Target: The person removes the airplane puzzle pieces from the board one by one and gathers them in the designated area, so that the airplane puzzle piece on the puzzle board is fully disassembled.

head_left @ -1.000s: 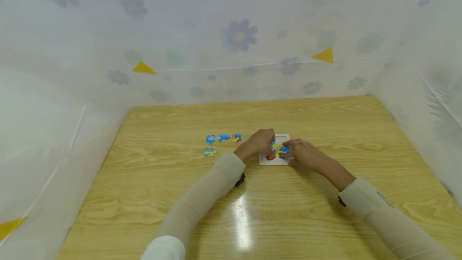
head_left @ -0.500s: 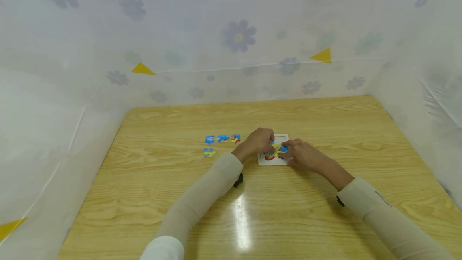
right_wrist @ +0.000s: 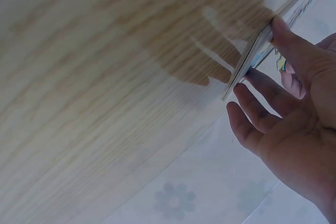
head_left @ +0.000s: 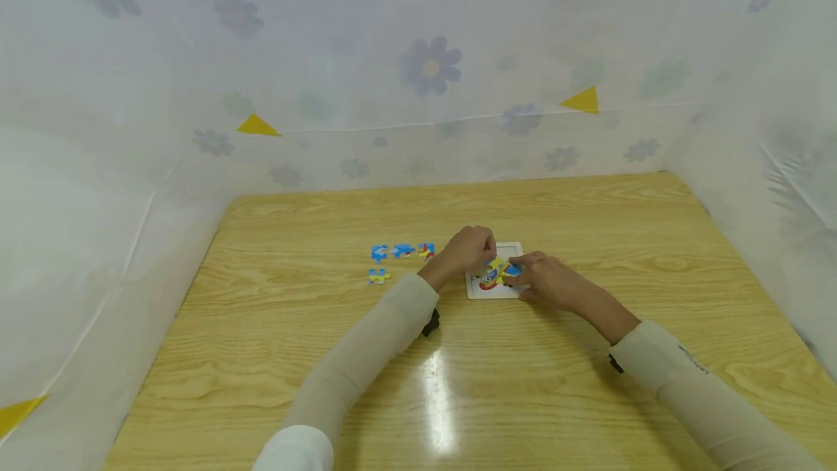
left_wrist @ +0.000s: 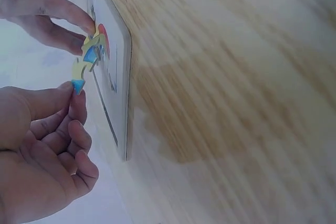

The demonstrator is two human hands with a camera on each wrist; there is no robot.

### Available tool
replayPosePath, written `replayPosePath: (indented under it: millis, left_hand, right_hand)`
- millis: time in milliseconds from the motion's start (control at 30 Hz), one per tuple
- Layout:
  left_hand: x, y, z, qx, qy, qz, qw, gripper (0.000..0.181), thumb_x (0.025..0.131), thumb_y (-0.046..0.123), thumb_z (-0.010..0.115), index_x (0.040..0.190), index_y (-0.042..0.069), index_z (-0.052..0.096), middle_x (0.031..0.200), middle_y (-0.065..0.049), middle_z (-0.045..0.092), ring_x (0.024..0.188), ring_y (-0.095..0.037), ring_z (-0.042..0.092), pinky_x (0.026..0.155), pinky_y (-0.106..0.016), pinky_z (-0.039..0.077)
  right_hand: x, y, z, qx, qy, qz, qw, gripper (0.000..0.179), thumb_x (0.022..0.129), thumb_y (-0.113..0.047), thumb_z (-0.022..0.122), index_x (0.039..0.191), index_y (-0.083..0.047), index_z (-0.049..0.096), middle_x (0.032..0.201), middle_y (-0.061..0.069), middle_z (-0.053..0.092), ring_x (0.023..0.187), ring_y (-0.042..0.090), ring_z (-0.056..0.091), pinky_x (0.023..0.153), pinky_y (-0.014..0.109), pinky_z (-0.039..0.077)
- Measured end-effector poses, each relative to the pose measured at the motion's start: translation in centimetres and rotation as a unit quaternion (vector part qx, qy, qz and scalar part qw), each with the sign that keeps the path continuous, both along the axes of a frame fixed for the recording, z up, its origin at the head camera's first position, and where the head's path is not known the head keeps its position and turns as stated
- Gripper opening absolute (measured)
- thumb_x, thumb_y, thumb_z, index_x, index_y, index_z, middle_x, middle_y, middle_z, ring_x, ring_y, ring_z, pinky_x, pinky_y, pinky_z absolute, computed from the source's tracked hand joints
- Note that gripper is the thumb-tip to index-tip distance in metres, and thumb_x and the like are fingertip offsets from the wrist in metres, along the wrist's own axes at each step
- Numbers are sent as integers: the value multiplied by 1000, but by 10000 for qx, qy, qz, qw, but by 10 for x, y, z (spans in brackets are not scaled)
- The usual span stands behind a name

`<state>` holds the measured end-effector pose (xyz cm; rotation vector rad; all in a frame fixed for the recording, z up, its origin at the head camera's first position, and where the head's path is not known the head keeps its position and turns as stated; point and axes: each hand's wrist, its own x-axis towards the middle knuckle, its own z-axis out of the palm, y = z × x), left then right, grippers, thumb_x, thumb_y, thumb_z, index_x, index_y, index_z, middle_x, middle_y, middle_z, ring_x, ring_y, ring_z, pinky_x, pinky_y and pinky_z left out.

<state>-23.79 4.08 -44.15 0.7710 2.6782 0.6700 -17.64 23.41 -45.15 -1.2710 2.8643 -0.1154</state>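
Note:
A white-rimmed puzzle board [head_left: 484,296] lies on the table with colourful pieces set in its lower part. My left hand [head_left: 469,248] is over its left side. In the left wrist view its thumb and forefinger pinch a yellow-and-blue puzzle piece [left_wrist: 79,71], tilted up off the board beside other pieces. The remaining left fingers curl loosely. My right hand [head_left: 552,280] rests at the board's right side, fingertips pressing on the set pieces. In the right wrist view its thumb [right_wrist: 286,35] touches the board's edge [right_wrist: 239,77]. The hands hide parts of the picture.
Left of the board lie several loose puzzle pieces: three in a row, among them a blue one [head_left: 402,251], and a yellow-blue piece [head_left: 378,277] below. The wooden table [head_left: 314,355] meets a flowered white curtain [head_left: 366,144] at its back and sides.
My left hand has risen slightly away from the lower part of the board, and more of the picture shows beneath it. The right hand and the loose pieces stay put.

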Motion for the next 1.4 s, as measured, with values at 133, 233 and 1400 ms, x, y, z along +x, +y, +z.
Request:
replayPosePath:
  millis: [133,233,1400]
  left_hand:
    - [1,-3,1,257,-220,12,9994,12,95,11,51,92,10,62,89,-1,63,73,-10,55,68,-20,45]
    - [1,-5,2,369,-369,-27,9986,12,97,14,51,93,10,62,91,-1,63,76,-11,55,70,-21,45]
    - [-8,-100,18,487,-768,-344,9953,12,97,12,53,94,8,64,96,-5,64,81,-14,57,77,-28,49]
  right_hand:
    - [1,0,1,24,-9,-46,10000,37,76,-18,77,113,-11,71,124,24,60,112,41,57,88,52,50]
    - [1,0,1,31,9,-51,10000,37,76,-18,77,112,-11,71,124,24,60,112,41,58,88,51,50]
    - [5,-1,3,-179,-391,-442,9981,36,77,-16,76,112,-8,71,128,24,58,116,43,54,88,53,49]
